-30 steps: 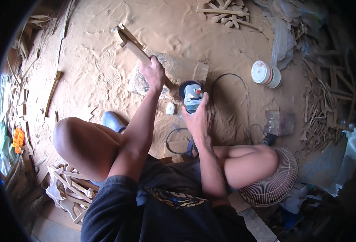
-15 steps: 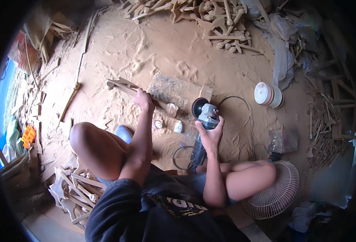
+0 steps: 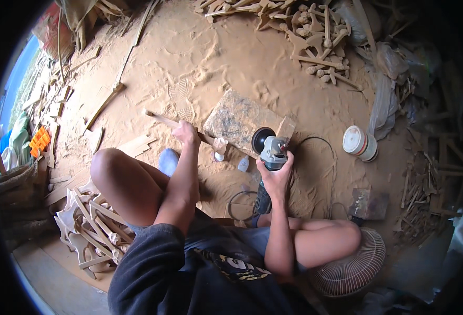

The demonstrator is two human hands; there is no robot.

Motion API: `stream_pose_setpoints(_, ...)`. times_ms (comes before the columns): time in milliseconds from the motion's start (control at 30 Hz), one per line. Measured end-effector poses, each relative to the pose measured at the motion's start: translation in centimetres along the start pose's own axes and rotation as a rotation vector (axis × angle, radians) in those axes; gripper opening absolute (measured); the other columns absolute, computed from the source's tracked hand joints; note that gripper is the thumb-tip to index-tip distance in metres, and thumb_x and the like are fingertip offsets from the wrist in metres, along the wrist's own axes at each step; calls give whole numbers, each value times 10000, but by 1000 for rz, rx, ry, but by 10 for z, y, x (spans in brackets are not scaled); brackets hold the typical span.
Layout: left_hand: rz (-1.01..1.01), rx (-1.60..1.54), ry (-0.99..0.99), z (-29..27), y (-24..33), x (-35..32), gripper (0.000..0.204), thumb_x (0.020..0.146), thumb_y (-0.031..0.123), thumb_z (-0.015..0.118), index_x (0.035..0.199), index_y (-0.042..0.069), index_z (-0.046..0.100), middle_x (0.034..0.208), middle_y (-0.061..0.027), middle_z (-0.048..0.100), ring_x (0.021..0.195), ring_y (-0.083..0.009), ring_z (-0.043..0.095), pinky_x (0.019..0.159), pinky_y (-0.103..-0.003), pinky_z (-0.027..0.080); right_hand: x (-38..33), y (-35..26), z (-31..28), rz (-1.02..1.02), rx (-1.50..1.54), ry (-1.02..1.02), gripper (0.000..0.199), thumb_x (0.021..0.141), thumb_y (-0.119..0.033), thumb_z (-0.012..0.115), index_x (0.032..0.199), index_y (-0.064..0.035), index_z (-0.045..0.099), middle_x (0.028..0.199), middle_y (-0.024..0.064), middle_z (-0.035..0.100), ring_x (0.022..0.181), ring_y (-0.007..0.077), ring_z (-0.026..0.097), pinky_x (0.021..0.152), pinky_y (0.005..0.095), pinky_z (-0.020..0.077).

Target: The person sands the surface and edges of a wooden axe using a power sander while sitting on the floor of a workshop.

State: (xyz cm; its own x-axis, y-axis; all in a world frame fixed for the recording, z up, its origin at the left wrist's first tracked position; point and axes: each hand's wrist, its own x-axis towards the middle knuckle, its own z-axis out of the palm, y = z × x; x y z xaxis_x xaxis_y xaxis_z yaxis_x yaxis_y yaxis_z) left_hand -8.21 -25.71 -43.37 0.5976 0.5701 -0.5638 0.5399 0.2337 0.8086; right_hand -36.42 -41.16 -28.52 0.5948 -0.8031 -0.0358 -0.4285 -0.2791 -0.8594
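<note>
My left hand (image 3: 186, 132) is closed around a long carved wooden piece (image 3: 160, 118), held at a slant above the dusty ground. Its knobbed end (image 3: 220, 145) sticks out past my fingers to the right. In my right hand (image 3: 276, 177) is an angle grinder (image 3: 274, 152), gripped around its body with the head tilted up. The black round disc (image 3: 262, 140) on it faces left, apart from the wooden piece. Behind the disc lies a worn wooden board (image 3: 231, 113). A small white bottle (image 3: 243, 164) stands between my two hands.
Carved wooden parts (image 3: 320, 39) are heaped at the far side, more (image 3: 92, 231) by my left knee. A white tub (image 3: 354, 140) stands to the right. A wire fan guard (image 3: 349, 265) sits by my right knee. The grinder's cord (image 3: 323, 144) loops over the sawdust.
The wooden piece has turned in my left hand: its forked side showed before, now a narrow edge does. The whole view has shifted slightly. My right hand keeps hold of the angle grinder.
</note>
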Motion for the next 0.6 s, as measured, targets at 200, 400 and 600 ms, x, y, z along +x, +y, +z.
stream_pose_setpoints(200, -69, -84, -104, 16, 13, 24, 290, 943, 148, 603, 998, -137, 600, 780, -152, 646, 578, -280, 648, 502, -451, 508, -4, 14, 31, -29, 109, -67, 958, 750, -343, 930, 1460, 4, 388, 1190, 249, 680, 1064, 370, 696, 948, 474, 536)
stream_pose_setpoints(400, 107, -11, 40, 26, 31, 17, 311, 973, 173, 594, 1028, -133, 585, 844, -210, 672, 675, -293, 665, 558, -451, 515, 9, 4, 56, 8, 160, -97, 941, 754, -345, 923, 1435, 44, 403, 1186, 254, 670, 1068, 353, 685, 963, 468, 528)
stream_pose_setpoints(600, 83, -33, 61, 24, 37, -9, 383, 937, 220, 604, 955, -161, 630, 870, -234, 701, 718, -342, 665, 659, -480, 518, 26, -11, 65, 70, 153, -224, 901, 792, -285, 890, 1433, 87, 378, 1162, 219, 653, 1013, 281, 678, 907, 426, 550)
